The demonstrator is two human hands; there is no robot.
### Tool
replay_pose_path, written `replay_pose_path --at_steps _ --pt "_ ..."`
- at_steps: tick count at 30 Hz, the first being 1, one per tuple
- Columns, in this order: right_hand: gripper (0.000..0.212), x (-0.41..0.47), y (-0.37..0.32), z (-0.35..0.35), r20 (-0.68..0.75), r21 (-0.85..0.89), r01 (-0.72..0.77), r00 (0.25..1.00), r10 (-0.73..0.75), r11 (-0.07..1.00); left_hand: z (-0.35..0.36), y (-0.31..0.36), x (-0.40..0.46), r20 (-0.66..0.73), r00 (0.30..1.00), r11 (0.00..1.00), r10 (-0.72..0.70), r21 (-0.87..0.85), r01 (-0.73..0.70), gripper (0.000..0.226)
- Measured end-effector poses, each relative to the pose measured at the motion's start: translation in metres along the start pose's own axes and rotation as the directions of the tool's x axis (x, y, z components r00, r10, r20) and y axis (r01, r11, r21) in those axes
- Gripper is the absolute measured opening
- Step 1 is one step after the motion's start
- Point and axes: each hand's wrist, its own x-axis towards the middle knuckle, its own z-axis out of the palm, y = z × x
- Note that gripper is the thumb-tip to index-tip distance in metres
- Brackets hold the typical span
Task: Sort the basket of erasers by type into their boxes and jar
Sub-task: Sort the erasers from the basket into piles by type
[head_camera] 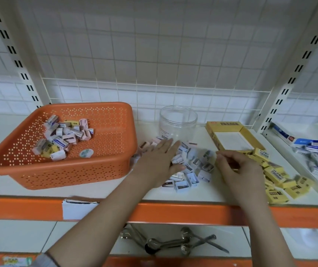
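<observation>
An orange perforated basket at the left holds several mixed erasers. An empty clear jar stands behind a loose pile of pink-and-white erasers on the shelf. My left hand lies flat on that pile, fingers spread. A yellow box lies open at the right, with yellow erasers heaped in front of it. My right hand hovers between the two piles with fingers curled; whether it pinches anything is unclear. Blue-and-white erasers fill a white box at the far right.
The shelf has an orange front edge with a torn white label. A wire grid backs the shelf, with slotted uprights at both sides. On the lower shelf lie metal spoons.
</observation>
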Motion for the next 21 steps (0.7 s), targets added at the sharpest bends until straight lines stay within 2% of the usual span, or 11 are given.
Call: replay_pose_path --at_steps 2,6,11,16,21 --pt "0.013 0.011 -0.009 0.006 0.002 0.011 0.040 0.999 -0.040 0.999 -0.018 0.002 -0.016 -0.009 0.999 0.999 0.037 -0.038 -0.037 0.058" --pt "0.013 0.041 -0.042 0.023 0.060 0.010 0.141 0.988 -0.141 0.990 -0.063 0.000 -0.058 0.078 0.990 0.992 0.116 -0.050 -0.112 0.043" --pt "0.014 0.076 -0.102 0.066 0.250 -0.046 0.316 0.922 -0.296 0.948 -0.120 -0.021 -0.097 -0.040 0.993 0.993 0.115 -0.028 -0.116 0.038" --pt "0.016 0.097 -0.157 0.133 0.493 -0.038 0.473 0.775 -0.395 0.880 -0.141 -0.094 -0.103 -0.042 0.997 0.996 -0.070 0.049 0.072 0.031" --pt "0.018 0.100 -0.177 0.205 0.734 -0.148 0.604 0.598 -0.323 0.783 -0.138 -0.159 -0.101 0.075 0.972 0.968 -0.221 0.136 0.210 0.025"
